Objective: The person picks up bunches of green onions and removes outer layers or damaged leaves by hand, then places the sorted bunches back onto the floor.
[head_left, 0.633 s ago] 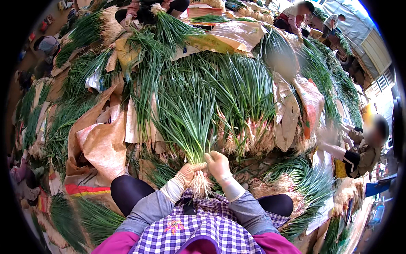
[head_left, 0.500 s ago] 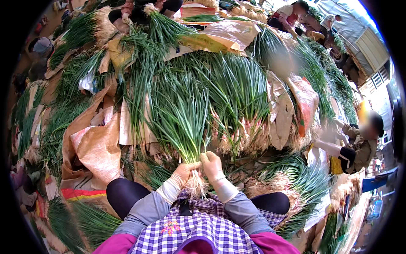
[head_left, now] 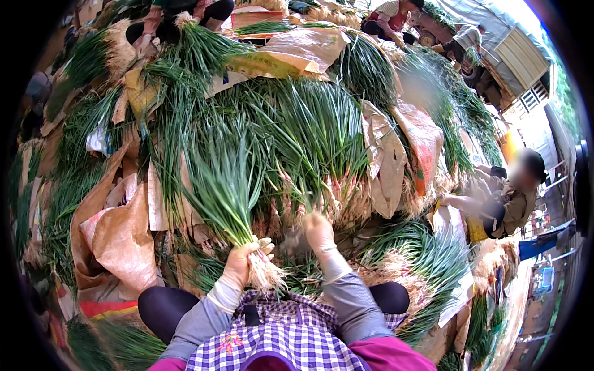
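A bunch of spring onions point(head_left: 232, 210), green leaves pointing away and to the left, is gripped near its pale roots by my left hand point(head_left: 240, 263). The gloved fingers wrap round the stalks, and the roots hang over my checked apron. My right hand point(head_left: 319, 232), also gloved, is apart from the bunch, further right and forward. It reaches to the root ends of a long row of spring onions point(head_left: 322, 136). Motion blurs its fingers, and what they hold, if anything, cannot be made out.
Brown woven sacks point(head_left: 124, 235) lie crumpled at the left, and another sack point(head_left: 383, 157) lies right of the row. A heap of spring onions point(head_left: 427, 266) rests beside my right knee. One person point(head_left: 516, 198) sits at the right; others work at the far side.
My right hand has left the bunch and moved forward and right to the row. My left hand keeps the bunch and has shifted left. The whole view has slid slightly left.
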The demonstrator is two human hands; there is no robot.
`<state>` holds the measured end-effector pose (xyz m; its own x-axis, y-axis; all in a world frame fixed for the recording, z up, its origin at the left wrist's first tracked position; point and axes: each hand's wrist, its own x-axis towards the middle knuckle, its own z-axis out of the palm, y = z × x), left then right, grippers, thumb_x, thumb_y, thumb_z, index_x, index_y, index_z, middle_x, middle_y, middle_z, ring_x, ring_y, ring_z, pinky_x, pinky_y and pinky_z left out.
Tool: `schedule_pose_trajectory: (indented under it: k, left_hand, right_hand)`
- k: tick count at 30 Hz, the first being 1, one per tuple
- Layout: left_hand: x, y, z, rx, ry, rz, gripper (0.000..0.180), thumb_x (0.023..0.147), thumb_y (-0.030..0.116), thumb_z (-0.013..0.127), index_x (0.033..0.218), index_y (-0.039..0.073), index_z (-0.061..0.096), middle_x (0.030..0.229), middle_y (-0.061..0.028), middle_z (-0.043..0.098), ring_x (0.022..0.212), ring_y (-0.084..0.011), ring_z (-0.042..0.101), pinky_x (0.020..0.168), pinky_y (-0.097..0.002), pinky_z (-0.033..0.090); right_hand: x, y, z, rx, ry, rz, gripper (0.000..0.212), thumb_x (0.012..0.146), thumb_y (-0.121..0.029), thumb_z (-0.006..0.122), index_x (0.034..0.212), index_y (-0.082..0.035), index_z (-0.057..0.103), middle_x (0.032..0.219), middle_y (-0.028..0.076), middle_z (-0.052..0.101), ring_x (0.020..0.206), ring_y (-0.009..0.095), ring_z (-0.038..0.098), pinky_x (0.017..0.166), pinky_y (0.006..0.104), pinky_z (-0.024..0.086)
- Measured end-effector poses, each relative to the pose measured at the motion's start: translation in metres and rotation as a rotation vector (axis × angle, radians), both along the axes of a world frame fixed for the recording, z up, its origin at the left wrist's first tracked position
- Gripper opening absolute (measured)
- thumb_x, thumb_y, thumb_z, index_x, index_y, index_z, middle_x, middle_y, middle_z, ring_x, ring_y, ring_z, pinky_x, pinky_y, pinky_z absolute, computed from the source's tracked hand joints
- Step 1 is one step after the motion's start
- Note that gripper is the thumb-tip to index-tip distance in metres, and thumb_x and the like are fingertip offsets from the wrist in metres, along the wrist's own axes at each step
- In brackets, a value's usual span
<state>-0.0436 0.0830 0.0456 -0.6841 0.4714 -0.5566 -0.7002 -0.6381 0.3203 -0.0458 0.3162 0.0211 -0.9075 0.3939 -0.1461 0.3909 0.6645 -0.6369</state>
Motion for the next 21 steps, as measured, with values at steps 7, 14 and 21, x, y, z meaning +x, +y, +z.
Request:
schedule_pose_trajectory:
  k: [7, 14, 21]
  left_hand:
    - [-0.019, 0.001, 0.051, 0.214, 0.378, 0.026, 0.033, 0.082, 0.004, 0.059, 0.112, 0.007, 0.047, 0.084, -0.0107, 0.060, 0.067, -0.0221, 0.062, 0.075, -0.0416, 0.055]
    - [-0.030, 0.006, -0.015, 0.212, -0.053, -0.063, 0.037, 0.078, -0.005, 0.059, 0.113, 0.004, 0.051, 0.087, -0.0075, 0.058, 0.067, -0.0220, 0.060, 0.069, -0.0394, 0.050]
    - [-0.030, 0.014, 0.019, 0.254, -0.032, 0.066, 0.025, 0.080, -0.002, 0.056, 0.103, 0.007, 0.055, 0.094, -0.0107, 0.062, 0.080, -0.0249, 0.061, 0.081, -0.0467, 0.052]
  right_hand:
    - [-0.061, 0.084, 0.042, 0.230, -0.242, 0.050, 0.021, 0.085, -0.027, 0.058, 0.088, -0.009, 0.068, 0.090, 0.011, 0.066, 0.083, 0.024, 0.063, 0.079, 0.0357, 0.050]
    - [-0.153, 0.098, 0.021, 0.283, -0.206, 0.028, 0.048, 0.081, -0.011, 0.062, 0.125, -0.001, 0.045, 0.113, 0.017, 0.060, 0.098, 0.025, 0.061, 0.084, 0.0353, 0.048]
    - [-0.140, 0.130, 0.073, 0.518, 0.129, 0.026, 0.028, 0.080, -0.024, 0.063, 0.105, -0.011, 0.062, 0.092, 0.012, 0.063, 0.083, 0.030, 0.061, 0.073, 0.0400, 0.049]
